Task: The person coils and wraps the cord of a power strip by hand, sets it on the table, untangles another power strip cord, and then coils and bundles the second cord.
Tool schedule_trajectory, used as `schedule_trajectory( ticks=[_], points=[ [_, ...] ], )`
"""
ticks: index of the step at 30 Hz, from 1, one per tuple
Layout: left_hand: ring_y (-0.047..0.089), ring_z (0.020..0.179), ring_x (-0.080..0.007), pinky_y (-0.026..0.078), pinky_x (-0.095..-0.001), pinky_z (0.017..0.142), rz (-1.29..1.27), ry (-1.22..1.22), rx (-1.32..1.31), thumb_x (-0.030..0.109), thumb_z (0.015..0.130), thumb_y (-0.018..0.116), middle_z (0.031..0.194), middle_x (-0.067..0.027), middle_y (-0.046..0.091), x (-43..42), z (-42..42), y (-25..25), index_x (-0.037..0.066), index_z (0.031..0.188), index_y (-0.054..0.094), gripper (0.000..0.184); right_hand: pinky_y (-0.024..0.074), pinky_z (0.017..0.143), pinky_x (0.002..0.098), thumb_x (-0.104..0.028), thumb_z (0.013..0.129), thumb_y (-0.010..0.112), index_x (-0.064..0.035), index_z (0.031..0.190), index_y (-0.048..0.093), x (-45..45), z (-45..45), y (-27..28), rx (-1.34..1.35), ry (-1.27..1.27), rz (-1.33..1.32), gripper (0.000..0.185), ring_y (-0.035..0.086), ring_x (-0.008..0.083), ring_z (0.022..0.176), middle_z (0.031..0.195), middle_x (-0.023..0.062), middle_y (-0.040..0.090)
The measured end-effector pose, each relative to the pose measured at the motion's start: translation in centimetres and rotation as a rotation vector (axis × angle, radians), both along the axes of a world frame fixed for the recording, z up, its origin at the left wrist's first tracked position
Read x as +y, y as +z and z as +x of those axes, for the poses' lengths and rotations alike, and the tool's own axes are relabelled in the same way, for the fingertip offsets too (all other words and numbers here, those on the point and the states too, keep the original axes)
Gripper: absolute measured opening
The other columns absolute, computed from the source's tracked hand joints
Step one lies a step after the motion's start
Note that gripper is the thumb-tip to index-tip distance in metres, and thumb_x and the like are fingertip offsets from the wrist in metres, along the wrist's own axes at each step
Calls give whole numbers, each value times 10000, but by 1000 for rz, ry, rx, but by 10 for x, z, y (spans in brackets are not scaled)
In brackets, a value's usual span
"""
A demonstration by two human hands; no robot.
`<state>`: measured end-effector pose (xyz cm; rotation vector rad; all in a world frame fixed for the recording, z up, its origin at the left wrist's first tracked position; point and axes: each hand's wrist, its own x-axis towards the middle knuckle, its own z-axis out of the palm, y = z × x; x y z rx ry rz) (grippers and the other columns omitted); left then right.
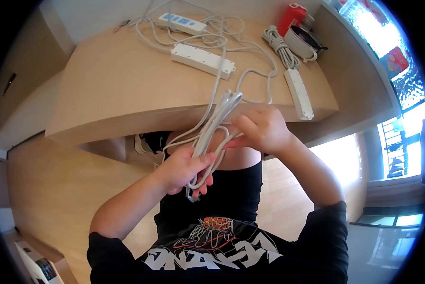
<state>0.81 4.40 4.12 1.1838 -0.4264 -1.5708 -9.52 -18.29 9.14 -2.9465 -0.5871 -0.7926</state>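
Note:
My left hand (188,166) is closed around a folded bundle of white power cord (211,127), held over my lap at the desk's front edge. Its loops stand up above the fist, and a metal plug end (191,196) pokes out below. Pinched in the fingers of my right hand (261,127) is another stretch of the same cord, just right of the bundle. Loose cord runs up from the bundle onto the desk. There a white power strip (202,59) lies face down, with a second power strip (181,22) with blue sockets behind it among tangled cord.
On the desk's (113,80) right side lies another power strip (298,94) with its cord coiled and tied (281,47). Behind it stand a red container (292,19) and a white pot-like vessel (302,43). A side panel (359,71) bounds the desk at right.

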Motion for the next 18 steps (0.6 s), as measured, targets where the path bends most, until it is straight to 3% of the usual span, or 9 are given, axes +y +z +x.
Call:
schedule_trajectory(
  ticks=[1,4,8,10,13,15,18],
  points=[
    [630,496,-209,485,-297,372,17,-28,-22,317,1013,506,704,-133,641,1,0,2,50,1058,471,273,465,537,346,-324,635,773,-110,851,553,-2,3,1,-15,10,-6,376,597,234,651,735,16,565],
    [568,437,-161,441,-276,357,14,-54,27,293,918,677,650,-91,595,5,-1,7,43,976,501,311,461,544,344,-316,622,776,-116,874,544,0,16,-3,-86,80,-8,397,594,227,708,791,18,551],
    [505,386,-132,397,-257,346,-11,-69,-16,238,809,807,596,-44,549,5,-1,15,55,893,510,359,469,585,353,-267,623,751,-141,920,565,13,21,-3,-193,-70,-42,372,580,222,770,837,28,531],
    [496,382,-126,383,-250,353,-38,-37,11,238,796,818,570,-25,525,6,-4,22,70,852,500,363,475,606,355,-226,629,725,-148,915,578,25,17,4,-167,-251,-116,331,566,220,766,829,31,517],
    [487,380,-113,363,-242,368,-52,-146,73,254,801,814,544,-11,503,11,-4,17,87,782,477,376,470,613,366,-190,610,750,-164,861,645,14,27,-2,-369,-136,-143,274,548,259,720,849,92,537],
    [483,379,-104,355,-240,377,-56,-222,91,275,813,804,529,-7,492,13,-2,16,96,740,459,395,460,569,349,-175,630,744,-156,813,647,1,40,7,-373,67,-148,207,530,237,672,806,70,526],
    [482,378,-97,356,-242,384,-42,-242,59,324,845,772,504,-2,477,15,0,25,107,678,426,441,423,489,324,-151,660,744,-136,746,624,0,37,3,-203,78,-142,148,499,206,593,721,36,500]
  ],
)
